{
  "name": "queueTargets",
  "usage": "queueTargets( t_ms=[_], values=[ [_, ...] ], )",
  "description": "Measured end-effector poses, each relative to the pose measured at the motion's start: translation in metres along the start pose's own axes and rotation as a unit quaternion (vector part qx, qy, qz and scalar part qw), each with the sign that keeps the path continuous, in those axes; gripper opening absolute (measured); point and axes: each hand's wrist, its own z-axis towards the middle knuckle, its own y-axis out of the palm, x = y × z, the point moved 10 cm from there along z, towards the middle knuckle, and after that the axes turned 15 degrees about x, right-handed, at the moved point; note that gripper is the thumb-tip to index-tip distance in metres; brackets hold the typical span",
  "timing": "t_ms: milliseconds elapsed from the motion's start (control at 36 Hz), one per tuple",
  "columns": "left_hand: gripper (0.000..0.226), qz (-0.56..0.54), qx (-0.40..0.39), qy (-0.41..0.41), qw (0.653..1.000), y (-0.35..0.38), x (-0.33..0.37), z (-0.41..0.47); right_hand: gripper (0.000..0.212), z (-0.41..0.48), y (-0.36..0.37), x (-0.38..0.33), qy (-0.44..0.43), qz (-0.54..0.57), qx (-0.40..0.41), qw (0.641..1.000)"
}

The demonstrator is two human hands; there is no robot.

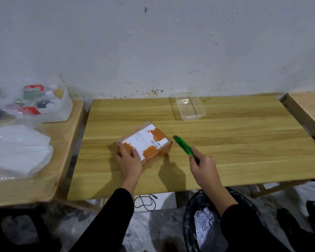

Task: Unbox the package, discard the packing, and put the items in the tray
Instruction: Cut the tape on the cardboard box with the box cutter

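Note:
A small cardboard package, sealed with orange-brown tape and bearing a white shipping label, lies on the wooden table near its middle. My left hand rests flat on the package's near left corner, pressing it down. My right hand grips a green utility knife, whose tip points toward the package's right side, a short gap away. A clear plastic tray stands at the back of the table, with nothing visible in it.
A black bin bag with shredded paper hangs below the table's front edge on the right. On the left side table lie plastic-wrapped white sheets and a white tub of assorted items. Another wooden surface adjoins at right.

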Motion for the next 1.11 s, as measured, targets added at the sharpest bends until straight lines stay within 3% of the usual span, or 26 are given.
queueTargets(
  t_ms=[167, 278, 389, 500, 583, 694, 833, 1111],
  values=[
    [0.059, 0.094, -0.014, 0.168, 0.981, -0.006, 0.021, 0.014, 0.035, 0.016, 0.003, -0.004, 0.009, 0.023, 0.007, 1.0],
    [0.07, 0.237, -0.061, 0.305, 0.92, 0.011, 0.037, 0.032, 0.036, 0.021, 0.013, -0.003, 0.024, 0.034, 0.004, 0.999],
    [0.063, 0.309, -0.166, 0.366, 0.862, 0.04, 0.037, 0.039, 0.037, 0.025, 0.023, -0.001, 0.028, 0.024, 0.0, 0.999],
    [0.056, 0.362, -0.164, 0.386, 0.833, 0.046, 0.032, 0.045, 0.038, 0.031, 0.026, 0.002, 0.039, 0.019, 0.012, 0.999],
    [0.056, 0.373, -0.124, 0.36, 0.846, 0.047, 0.035, 0.049, 0.039, 0.036, 0.028, 0.002, 0.039, 0.01, 0.01, 0.999],
    [0.062, 0.357, -0.094, 0.253, 0.895, 0.052, 0.038, 0.044, 0.039, 0.042, 0.022, 0.002, 0.048, 0.003, 0.022, 0.999],
    [0.07, 0.258, -0.129, 0.155, 0.945, 0.07, 0.018, 0.01, 0.039, 0.041, 0.022, 0.003, 0.046, -0.012, 0.021, 0.999],
    [0.071, 0.198, -0.128, 0.142, 0.961, 0.073, 0.009, 0.011, 0.042, 0.04, 0.035, -0.008, 0.04, -0.03, 0.0, 0.999]
  ],
)
